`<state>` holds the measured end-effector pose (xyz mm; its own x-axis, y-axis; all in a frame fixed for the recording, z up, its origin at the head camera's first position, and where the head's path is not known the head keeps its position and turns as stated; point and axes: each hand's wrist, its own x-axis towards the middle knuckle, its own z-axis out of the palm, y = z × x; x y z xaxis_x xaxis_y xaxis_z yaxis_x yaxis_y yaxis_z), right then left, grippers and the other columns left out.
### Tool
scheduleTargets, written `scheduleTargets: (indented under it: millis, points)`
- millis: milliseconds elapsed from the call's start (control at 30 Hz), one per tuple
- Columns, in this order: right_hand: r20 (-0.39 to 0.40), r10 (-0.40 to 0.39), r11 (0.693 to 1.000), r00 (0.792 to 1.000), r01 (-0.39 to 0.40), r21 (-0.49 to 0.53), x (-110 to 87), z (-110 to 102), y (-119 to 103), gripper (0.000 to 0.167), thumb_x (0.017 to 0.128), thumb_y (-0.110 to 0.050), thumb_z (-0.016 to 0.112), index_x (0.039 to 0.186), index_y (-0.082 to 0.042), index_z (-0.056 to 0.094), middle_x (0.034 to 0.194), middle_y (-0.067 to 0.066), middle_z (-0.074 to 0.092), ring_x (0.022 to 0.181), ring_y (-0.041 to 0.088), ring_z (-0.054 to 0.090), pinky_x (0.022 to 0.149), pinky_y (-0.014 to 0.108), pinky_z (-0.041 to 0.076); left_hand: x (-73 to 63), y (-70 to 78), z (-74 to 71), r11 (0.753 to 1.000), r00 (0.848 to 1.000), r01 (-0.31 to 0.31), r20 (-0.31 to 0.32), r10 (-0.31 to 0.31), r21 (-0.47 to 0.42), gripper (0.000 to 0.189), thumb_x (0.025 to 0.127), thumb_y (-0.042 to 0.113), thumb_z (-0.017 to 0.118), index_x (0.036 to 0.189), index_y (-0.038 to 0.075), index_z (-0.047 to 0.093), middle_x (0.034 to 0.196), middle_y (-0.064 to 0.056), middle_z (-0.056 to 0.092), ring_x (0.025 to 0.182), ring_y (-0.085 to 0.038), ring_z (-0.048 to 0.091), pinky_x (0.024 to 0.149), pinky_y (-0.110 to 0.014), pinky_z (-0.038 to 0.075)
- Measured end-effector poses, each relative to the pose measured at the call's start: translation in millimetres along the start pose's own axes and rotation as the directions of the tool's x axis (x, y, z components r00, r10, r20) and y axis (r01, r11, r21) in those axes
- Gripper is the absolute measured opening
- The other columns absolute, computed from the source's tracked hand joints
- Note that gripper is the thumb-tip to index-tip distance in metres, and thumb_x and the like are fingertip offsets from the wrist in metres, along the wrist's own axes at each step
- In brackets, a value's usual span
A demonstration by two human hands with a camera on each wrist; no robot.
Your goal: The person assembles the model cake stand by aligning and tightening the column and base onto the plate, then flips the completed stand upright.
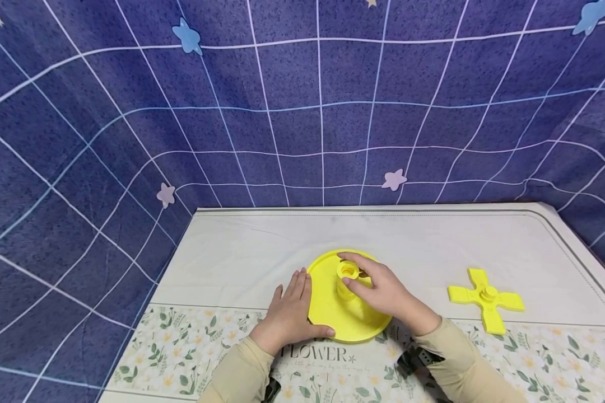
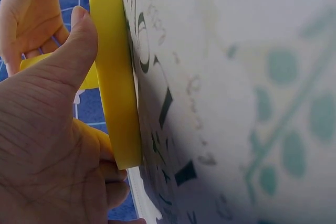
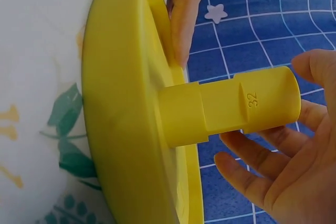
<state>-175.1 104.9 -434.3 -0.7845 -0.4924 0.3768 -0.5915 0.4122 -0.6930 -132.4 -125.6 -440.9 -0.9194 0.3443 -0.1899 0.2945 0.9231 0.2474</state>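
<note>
A round yellow tray-like disc (image 1: 327,310) with a raised rim lies on the table. From its middle rises a yellow post (image 1: 347,271), hollow at the top, with flattened sides and the number 32 in the right wrist view. My left hand (image 1: 291,313) rests against the disc's left rim, fingers straight and thumb spread along the front edge. Around the post my right hand (image 1: 383,288) stands with fingers loosely spread. Its thumb is near the top end, and some fingertips (image 3: 233,140) are at the post's side; firm contact cannot be made out.
A yellow cross-shaped piece (image 1: 487,298) with a round stub in its centre lies to the right of the disc. The table cover (image 1: 232,252) is white with a flowered front band. A blue gridded curtain (image 1: 292,129) hangs behind and at both sides.
</note>
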Motion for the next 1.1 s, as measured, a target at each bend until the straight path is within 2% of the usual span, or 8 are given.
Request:
scheduleTargets:
  millis: [200, 367, 533, 800, 1100]
  points:
    - [0.004, 0.009, 1.000, 1.000, -0.009, 0.022, 0.8, -1.1, -1.3, 0.041, 0.094, -0.019, 0.063, 0.134, -0.008, 0.058, 0.132, 0.006, 0.060, 0.115, 0.024, 0.059, 0.088, 0.044, 0.052, -0.1, 0.4, -1.0, 1.000, 1.000, 0.002, 0.004, -0.002, 0.000, 0.125, 0.073, 0.077, 0.062, 0.154, -0.005, 0.014, 0.161, -0.019, 0.005, 0.149, -0.032, 0.006, 0.114, -0.058, 0.015]
    - [0.004, 0.035, 0.999, 0.999, -0.035, 0.018, 0.9, -2.2, -2.1, 0.041, 0.094, -0.024, 0.065, 0.132, -0.009, 0.059, 0.131, 0.006, 0.062, 0.111, 0.024, 0.061, 0.089, 0.046, 0.052, -0.6, 0.4, -0.8, 1.000, 1.000, 0.002, 0.000, -0.002, -0.005, 0.125, 0.073, 0.076, 0.064, 0.153, -0.005, 0.014, 0.161, -0.020, 0.006, 0.148, -0.032, 0.007, 0.114, -0.059, 0.016]
    - [-0.011, 0.055, 0.998, 0.998, -0.055, -0.008, 0.9, -1.6, -0.5, 0.041, 0.093, -0.027, 0.067, 0.130, -0.011, 0.060, 0.127, 0.004, 0.063, 0.105, 0.022, 0.063, 0.088, 0.043, 0.052, -0.7, 0.6, -0.7, 1.000, 1.000, 0.002, 0.000, -0.002, -0.007, 0.124, 0.073, 0.076, 0.064, 0.153, -0.005, 0.014, 0.161, -0.020, 0.006, 0.148, -0.032, 0.007, 0.114, -0.059, 0.016]
    - [-0.053, 0.085, 0.996, 0.995, -0.085, -0.011, 0.4, 1.4, -0.9, 0.040, 0.089, -0.031, 0.072, 0.123, -0.012, 0.062, 0.111, -0.002, 0.067, 0.094, 0.015, 0.064, 0.084, 0.038, 0.053, -1.6, 1.1, -0.7, 1.000, 1.000, -0.003, 0.003, 0.003, -0.014, 0.124, 0.074, 0.075, 0.064, 0.153, -0.005, 0.014, 0.161, -0.020, 0.006, 0.148, -0.032, 0.006, 0.113, -0.060, 0.016]
    - [-0.110, 0.080, 0.996, 0.991, -0.083, -0.023, 1.8, 6.3, -2.1, 0.033, 0.085, -0.030, 0.076, 0.110, -0.017, 0.059, 0.097, -0.007, 0.066, 0.086, 0.012, 0.062, 0.078, 0.035, 0.053, -0.9, 0.7, -0.9, 1.000, 1.000, -0.003, -0.008, 0.003, -0.013, 0.124, 0.073, 0.076, 0.064, 0.153, -0.006, 0.015, 0.161, -0.021, 0.006, 0.148, -0.033, 0.007, 0.113, -0.060, 0.017]
